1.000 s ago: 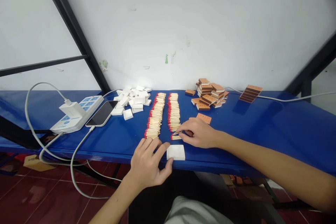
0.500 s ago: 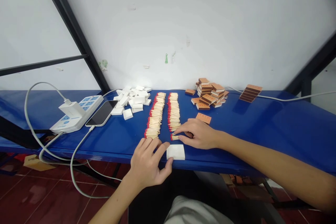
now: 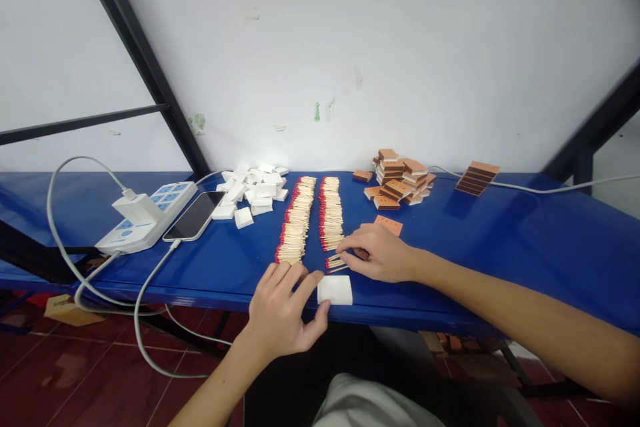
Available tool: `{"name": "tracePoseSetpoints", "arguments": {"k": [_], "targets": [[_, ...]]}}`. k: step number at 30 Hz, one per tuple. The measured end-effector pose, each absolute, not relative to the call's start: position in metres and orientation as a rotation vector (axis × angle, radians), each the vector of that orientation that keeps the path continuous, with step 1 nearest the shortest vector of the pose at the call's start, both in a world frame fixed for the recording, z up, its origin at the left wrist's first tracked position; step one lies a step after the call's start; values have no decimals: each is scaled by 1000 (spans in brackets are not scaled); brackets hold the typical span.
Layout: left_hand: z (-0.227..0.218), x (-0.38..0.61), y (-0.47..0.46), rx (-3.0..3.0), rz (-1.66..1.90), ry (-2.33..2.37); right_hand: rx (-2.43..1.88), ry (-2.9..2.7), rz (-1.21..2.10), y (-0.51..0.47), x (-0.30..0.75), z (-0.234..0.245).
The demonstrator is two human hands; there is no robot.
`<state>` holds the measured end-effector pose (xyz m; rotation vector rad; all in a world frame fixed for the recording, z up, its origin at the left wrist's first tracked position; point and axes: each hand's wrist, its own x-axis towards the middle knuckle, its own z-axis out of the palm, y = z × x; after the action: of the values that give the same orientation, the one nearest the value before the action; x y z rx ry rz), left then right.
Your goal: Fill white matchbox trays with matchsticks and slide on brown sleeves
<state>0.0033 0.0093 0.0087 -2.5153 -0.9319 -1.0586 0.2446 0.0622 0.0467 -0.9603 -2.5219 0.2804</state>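
Note:
My left hand (image 3: 283, 307) lies at the table's front edge, fingers apart, thumb and index finger beside a small white matchbox tray (image 3: 335, 289). It holds nothing. My right hand (image 3: 377, 253) pinches with thumb and index finger at the ends of a few matches (image 3: 335, 263), just behind that tray. These lie slightly fanned, red heads to the left, a little apart from the right row of matches (image 3: 331, 213). A second row of matches (image 3: 296, 220) runs parallel on the left. An orange matchbox sleeve (image 3: 390, 224) is partly hidden behind my right hand.
White trays (image 3: 255, 188) are heaped at the back left, next to a phone (image 3: 195, 215) and a power strip (image 3: 145, 230) with white cables. At the back right stands a pile of orange-brown matchboxes (image 3: 400, 180). A brown-striped matchbox piece (image 3: 477, 177) leans near the wall.
My right fingertips have shifted slightly right and closer together. The few matches under them have spread and moved toward the tray. My left hand stays in place.

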Motion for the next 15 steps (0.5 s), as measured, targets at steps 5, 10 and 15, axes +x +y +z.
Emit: {"name": "tracePoseSetpoints", "arguments": {"k": [5, 10, 15], "targets": [[8, 3, 10, -2525, -1050, -937, -985, -2515, 273, 62, 244, 47], [8, 4, 10, -2527, -1051, -937, -960, -2534, 307, 61, 244, 49], [8, 3, 9, -2536, -1062, -918, -983, -2514, 323, 61, 244, 49]]}}
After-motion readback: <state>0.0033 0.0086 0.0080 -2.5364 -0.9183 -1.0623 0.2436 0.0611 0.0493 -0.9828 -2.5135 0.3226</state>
